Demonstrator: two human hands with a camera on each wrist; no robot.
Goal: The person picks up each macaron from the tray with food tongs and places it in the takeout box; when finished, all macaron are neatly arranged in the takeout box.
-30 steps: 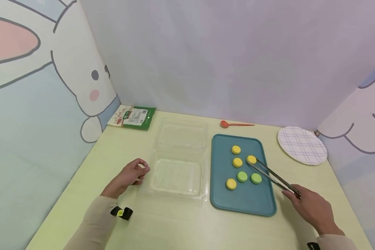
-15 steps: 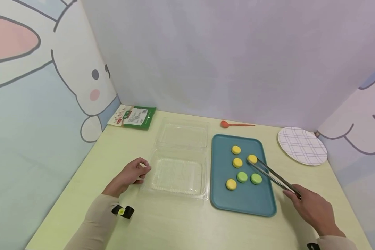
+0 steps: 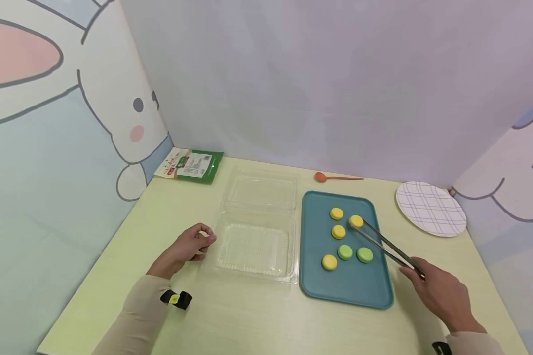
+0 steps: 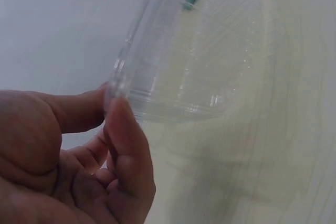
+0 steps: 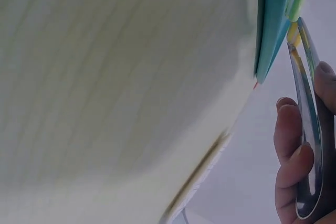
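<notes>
My left hand (image 3: 188,248) pinches the left edge of a clear plastic clamshell box (image 3: 254,249) between thumb and forefinger; its lid lies folded back behind it. The left wrist view shows the pinched rim (image 4: 118,85) up close. My right hand (image 3: 441,293) grips metal tongs (image 3: 388,249), whose tips hold a yellow macaron (image 3: 356,221) over the blue-green tray (image 3: 346,288). On the tray lie more yellow macarons (image 3: 338,231) and two green macarons (image 3: 364,255). In the right wrist view the fingers wrap the tongs (image 5: 310,145) near their bend.
A green and white food pouch (image 3: 191,165) lies at the back left of the table. Behind the tray is a red spoon (image 3: 337,178). A white checked plate (image 3: 431,209) sits at the back right, close to the wall.
The tongs and the yellow macaron have shifted slightly up and a little left in the head view. My left hand keeps its pinch on the box edge.
</notes>
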